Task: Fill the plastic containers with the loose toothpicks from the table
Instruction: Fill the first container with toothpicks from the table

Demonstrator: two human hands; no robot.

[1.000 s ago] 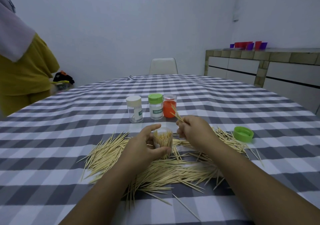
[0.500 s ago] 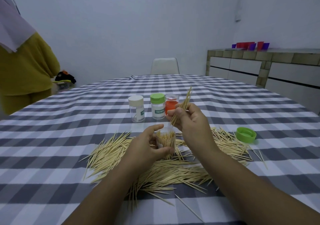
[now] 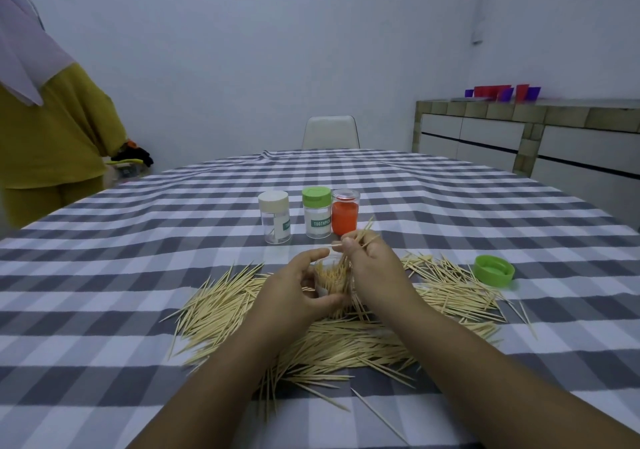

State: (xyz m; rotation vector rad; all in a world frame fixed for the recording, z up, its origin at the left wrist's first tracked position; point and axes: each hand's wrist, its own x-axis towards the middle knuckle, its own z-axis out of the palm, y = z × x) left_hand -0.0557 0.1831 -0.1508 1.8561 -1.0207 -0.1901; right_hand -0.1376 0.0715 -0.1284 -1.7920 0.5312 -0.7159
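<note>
My left hand (image 3: 294, 289) grips an open clear plastic container (image 3: 332, 277), partly filled with upright toothpicks, in the middle of the table. Directly above and right of it, my right hand (image 3: 374, 265) pinches a small bunch of toothpicks (image 3: 363, 237) whose lower ends reach into the container's mouth. A wide heap of loose toothpicks (image 3: 311, 337) lies on the checked cloth around and under both hands. Behind stand three more containers: a cream-lidded one (image 3: 274, 216), a green-lidded one (image 3: 316, 212) labelled toothpick, and an orange one (image 3: 345, 211).
A loose green lid (image 3: 493, 271) lies to the right of the heap. A person in yellow clothing (image 3: 45, 137) stands at the table's far left edge. A white chair (image 3: 330, 132) is at the far side, a cabinet (image 3: 533, 137) along the right wall.
My right hand lifted a bunch of toothpicks from the table, then lowered them so their ends enter the container. My left hand kept holding the container in place.
</note>
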